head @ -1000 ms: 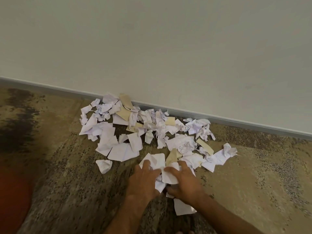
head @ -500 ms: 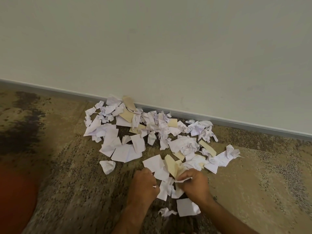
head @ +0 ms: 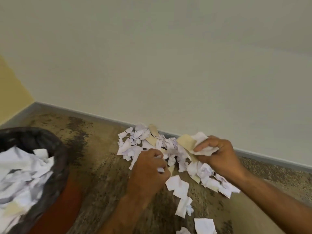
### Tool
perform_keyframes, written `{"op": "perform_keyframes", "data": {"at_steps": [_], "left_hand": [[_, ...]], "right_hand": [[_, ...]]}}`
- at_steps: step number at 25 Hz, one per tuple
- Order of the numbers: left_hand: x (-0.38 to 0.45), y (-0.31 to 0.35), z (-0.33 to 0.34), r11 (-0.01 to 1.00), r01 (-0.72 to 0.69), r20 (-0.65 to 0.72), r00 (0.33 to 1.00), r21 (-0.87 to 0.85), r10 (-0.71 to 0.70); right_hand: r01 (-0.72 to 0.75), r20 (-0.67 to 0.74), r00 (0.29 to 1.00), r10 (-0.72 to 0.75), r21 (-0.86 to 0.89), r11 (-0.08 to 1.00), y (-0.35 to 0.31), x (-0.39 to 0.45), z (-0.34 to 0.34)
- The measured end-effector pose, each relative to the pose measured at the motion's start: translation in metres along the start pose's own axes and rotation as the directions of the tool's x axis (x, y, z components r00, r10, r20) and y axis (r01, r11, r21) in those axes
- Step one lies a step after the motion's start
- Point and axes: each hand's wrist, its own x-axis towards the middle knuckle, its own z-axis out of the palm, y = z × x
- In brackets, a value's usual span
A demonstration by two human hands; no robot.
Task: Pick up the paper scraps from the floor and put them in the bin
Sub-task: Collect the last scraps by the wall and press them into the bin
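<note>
A heap of white and beige paper scraps [head: 135,146] lies on the floor against the wall. My right hand [head: 217,154] is lifted above the heap and grips a bunch of white and beige scraps [head: 190,142]. My left hand [head: 148,169] is curled round a few small white scraps [head: 160,169], mostly hidden in the fist. The bin [head: 55,159], red with a black liner, stands at the lower left, holding several crumpled papers. Both hands are to the right of the bin.
Loose white scraps [head: 179,184] lie on the mottled brown floor [head: 101,166] in front of the heap, near the bottom edge. A grey skirting board [head: 84,113] runs along the pale wall, meeting a yellow wall at the left corner.
Both hands have closed on scraps and lifted off the floor. The view has swung left and up, bringing the bin into sight at the lower left.
</note>
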Motion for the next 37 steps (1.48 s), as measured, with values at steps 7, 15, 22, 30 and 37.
{"op": "perform_keyframes", "data": {"at_steps": [7,15,22,30,37], "left_hand": [[0.018,0.009,-0.209,0.994,0.032,-0.397,0.918,0.102,0.012],[-0.067,-0.092,-0.352,0.724,0.618,-0.384,0.776,0.305,-0.501],[-0.082,-0.135,-0.349,0.483,0.625,-0.132,0.684,0.614,-0.717],[0.039,-0.038,-0.205,0.935,0.161,-0.031,0.987,0.317,-0.160],[0.039,-0.026,0.044,0.955,0.200,0.574,0.765,0.220,-0.292]], "right_hand": [[0.342,0.255,0.883,-0.393,0.223,0.913,-0.204,0.044,0.084],[0.575,0.627,0.590,-0.508,0.115,0.810,-0.278,0.026,0.285],[0.821,0.934,0.250,-0.256,-0.065,0.567,-0.244,0.027,0.310],[0.504,0.593,0.792,-0.145,-0.501,0.704,-0.143,0.115,0.091],[-0.121,0.143,0.920,0.366,-0.783,0.610,0.098,0.051,-0.073]]}}
